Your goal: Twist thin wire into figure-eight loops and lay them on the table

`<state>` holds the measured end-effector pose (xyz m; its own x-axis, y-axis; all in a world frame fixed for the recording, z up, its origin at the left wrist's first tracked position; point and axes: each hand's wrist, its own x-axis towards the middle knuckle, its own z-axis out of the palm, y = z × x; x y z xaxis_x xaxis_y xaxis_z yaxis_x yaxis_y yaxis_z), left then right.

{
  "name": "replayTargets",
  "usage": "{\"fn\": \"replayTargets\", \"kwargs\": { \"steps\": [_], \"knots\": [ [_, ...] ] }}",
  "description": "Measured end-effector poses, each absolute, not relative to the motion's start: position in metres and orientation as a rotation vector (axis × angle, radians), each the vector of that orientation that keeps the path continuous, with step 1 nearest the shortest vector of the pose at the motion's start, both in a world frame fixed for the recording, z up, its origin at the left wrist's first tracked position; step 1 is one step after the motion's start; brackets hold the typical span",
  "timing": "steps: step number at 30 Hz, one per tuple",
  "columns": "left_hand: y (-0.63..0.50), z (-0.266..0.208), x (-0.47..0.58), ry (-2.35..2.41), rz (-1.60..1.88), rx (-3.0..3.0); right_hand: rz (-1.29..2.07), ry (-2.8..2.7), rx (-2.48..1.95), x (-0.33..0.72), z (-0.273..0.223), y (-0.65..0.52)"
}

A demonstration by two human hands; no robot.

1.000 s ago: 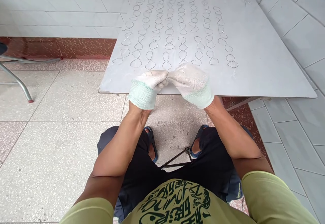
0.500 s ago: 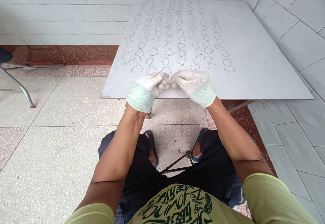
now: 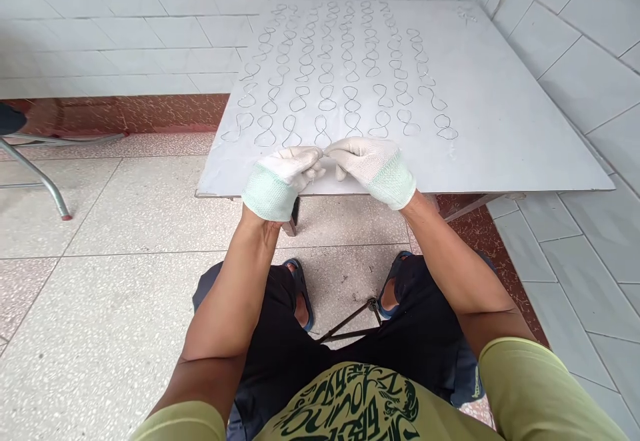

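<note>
My left hand (image 3: 293,167), in a white knit glove with a mint cuff, is closed in a pinch over the front edge of the white board (image 3: 500,127). A thin wire-like strand (image 3: 313,178) shows faintly below its fingers. My right hand (image 3: 363,161), gloved the same way, is pinched too, its fingertips meeting those of the left. What lies between the right fingertips is too small to make out. Just beyond the hands, a figure-eight loop of thin wire (image 3: 321,127) lies on the board among several rows of similar loops.
A small tangle of pale strands (image 3: 467,15) lies at the board's far right corner. Tiled walls (image 3: 595,47) border the board behind and on the right. A chair's metal leg (image 3: 47,184) stands on the floor at left. Below are my sandalled feet and a dark metal frame (image 3: 350,321).
Both hands have shifted slightly left, with their fingertips still together. The whole view has also moved a little.
</note>
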<state>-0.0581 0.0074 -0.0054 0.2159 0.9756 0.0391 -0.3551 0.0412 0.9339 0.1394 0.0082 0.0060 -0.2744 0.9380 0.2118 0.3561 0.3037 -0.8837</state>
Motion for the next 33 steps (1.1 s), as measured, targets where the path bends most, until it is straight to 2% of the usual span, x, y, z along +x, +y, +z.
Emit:
{"fn": "replayTargets", "kwargs": {
  "steps": [5,16,25,33],
  "knots": [
    [0.006,-0.009,-0.056,0.79,1.219,0.925,0.862,-1.761,-1.135,0.137,0.007,0.004],
    [0.007,-0.016,-0.056,0.682,1.174,0.86,1.018,-1.831,-1.063,0.144,0.006,0.004],
    [0.007,-0.004,-0.065,1.026,1.199,1.144,0.969,-1.815,-1.119,0.142,0.01,0.001],
    [-0.001,0.0,-0.056,1.047,1.198,1.186,0.97,-1.883,-1.105,0.146,0.015,0.002]
  ]
}}
